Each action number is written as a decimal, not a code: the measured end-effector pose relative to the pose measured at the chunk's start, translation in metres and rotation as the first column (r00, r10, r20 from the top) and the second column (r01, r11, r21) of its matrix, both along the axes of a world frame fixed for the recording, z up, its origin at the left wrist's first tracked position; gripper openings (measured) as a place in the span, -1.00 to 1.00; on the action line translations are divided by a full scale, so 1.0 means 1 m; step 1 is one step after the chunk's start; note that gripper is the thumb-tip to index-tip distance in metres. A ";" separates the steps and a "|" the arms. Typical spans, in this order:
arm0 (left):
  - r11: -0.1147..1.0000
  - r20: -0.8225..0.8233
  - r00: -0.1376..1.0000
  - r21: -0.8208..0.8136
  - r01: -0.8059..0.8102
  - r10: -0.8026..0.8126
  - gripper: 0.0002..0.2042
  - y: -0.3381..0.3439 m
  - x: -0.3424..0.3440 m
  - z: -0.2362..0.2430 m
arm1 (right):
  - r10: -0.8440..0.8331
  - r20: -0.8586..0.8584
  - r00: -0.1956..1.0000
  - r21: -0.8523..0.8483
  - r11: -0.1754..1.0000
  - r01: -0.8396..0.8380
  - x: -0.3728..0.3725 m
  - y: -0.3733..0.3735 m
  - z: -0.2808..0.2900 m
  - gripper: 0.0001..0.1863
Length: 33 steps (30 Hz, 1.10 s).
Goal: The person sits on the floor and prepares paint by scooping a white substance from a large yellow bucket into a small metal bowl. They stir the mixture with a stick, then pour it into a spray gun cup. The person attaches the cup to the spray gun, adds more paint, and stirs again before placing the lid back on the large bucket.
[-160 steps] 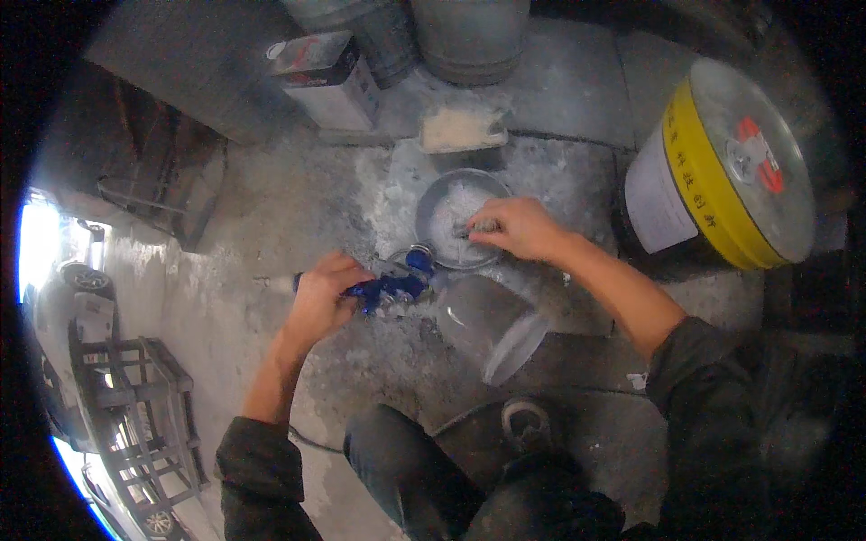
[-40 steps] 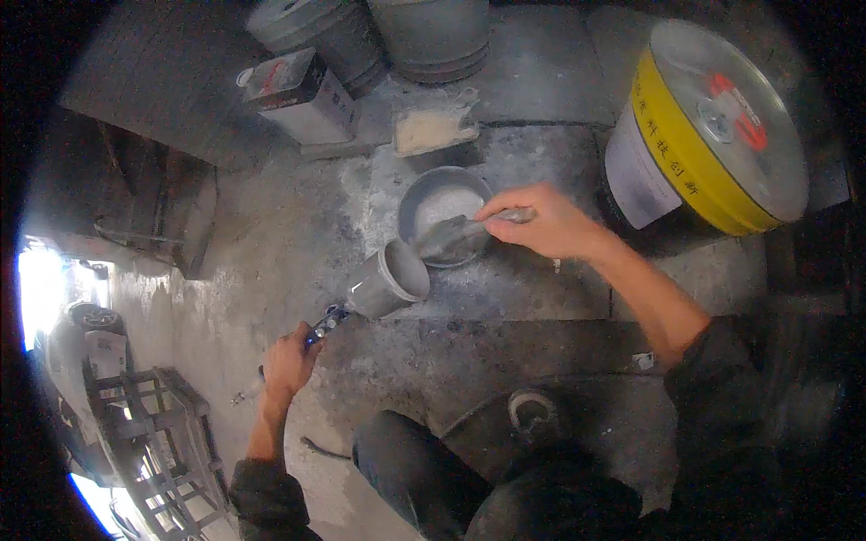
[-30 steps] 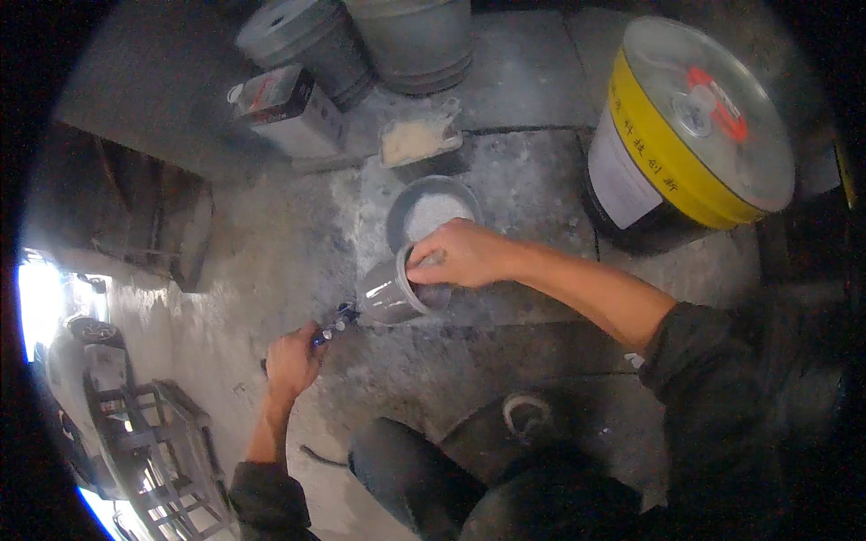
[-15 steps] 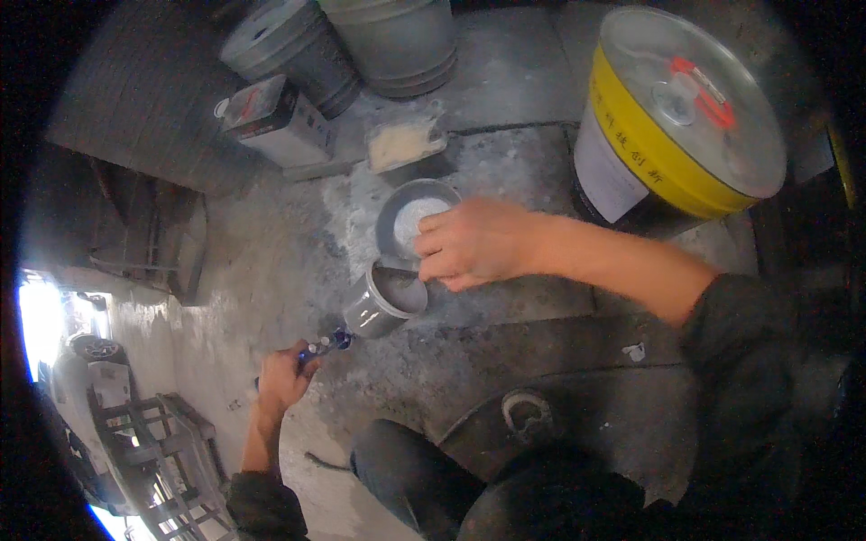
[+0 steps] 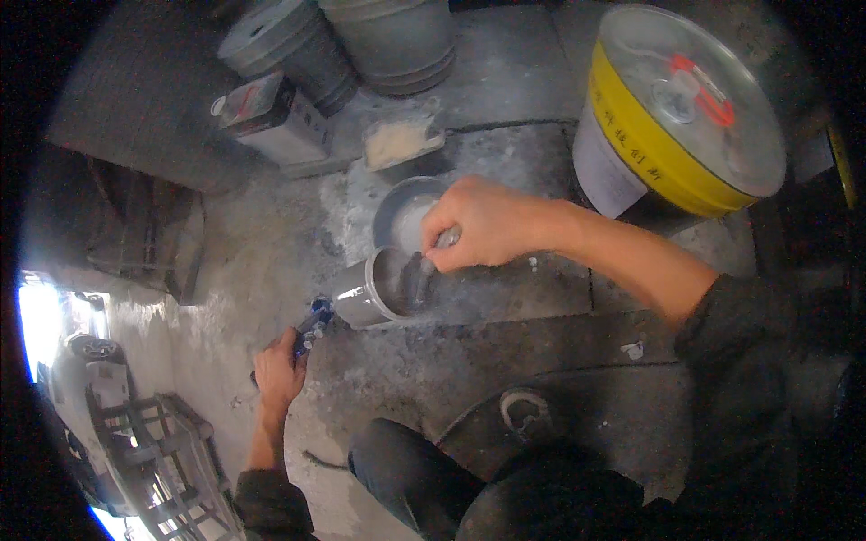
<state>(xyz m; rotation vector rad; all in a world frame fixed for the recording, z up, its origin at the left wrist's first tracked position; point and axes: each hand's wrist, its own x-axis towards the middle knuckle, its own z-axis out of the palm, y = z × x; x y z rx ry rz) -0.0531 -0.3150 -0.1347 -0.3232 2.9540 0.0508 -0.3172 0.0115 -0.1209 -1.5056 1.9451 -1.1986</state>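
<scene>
My left hand point(image 5: 281, 368) is closed round a dark blue tool point(image 5: 313, 326) with pale knobs, its exact kind unclear. The tool's far end meets the base of a grey cup point(image 5: 359, 298). The cup lies tipped on its side, its mouth facing right. At that mouth my right hand point(image 5: 478, 221) is closed in a pinch, with a pale grey bit showing between the fingers. Below the fingertips a dark blurred strip point(image 5: 418, 281) reaches into the cup; I cannot tell what it is. Just behind, partly hidden by the right hand, a round grey pan point(image 5: 388, 216) holds pale powder.
A tray of cream-coloured material point(image 5: 401, 144) sits beyond the pan. Back left are a rectangular can point(image 5: 284, 135) and two large drums point(image 5: 392, 45). A yellow-banded drum point(image 5: 631, 135) stands at the right. My shoe point(image 5: 528, 415) is below on the stained floor.
The cup has tipped further over, its mouth turning to the right. My left hand and the blue tool shifted slightly left. The right hand turned, bringing the dark strip to the cup's mouth.
</scene>
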 end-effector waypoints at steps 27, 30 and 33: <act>0.996 -0.117 0.989 0.005 -0.094 0.094 -0.62 -0.020 -0.013 -0.009 | -0.165 0.001 0.986 -0.051 0.985 0.165 -0.047 0.010 -0.007 -0.76; 0.993 -0.286 0.952 0.073 -0.093 0.110 -0.62 -0.021 -0.014 -0.016 | -0.330 -0.021 0.944 0.016 0.944 0.330 -0.044 0.014 -0.017 -0.73; 0.989 -0.425 0.897 0.131 -0.068 0.118 -0.64 0.007 -0.031 0.002 | -0.458 0.048 0.888 0.110 0.886 0.451 -0.035 0.011 -0.042 -0.71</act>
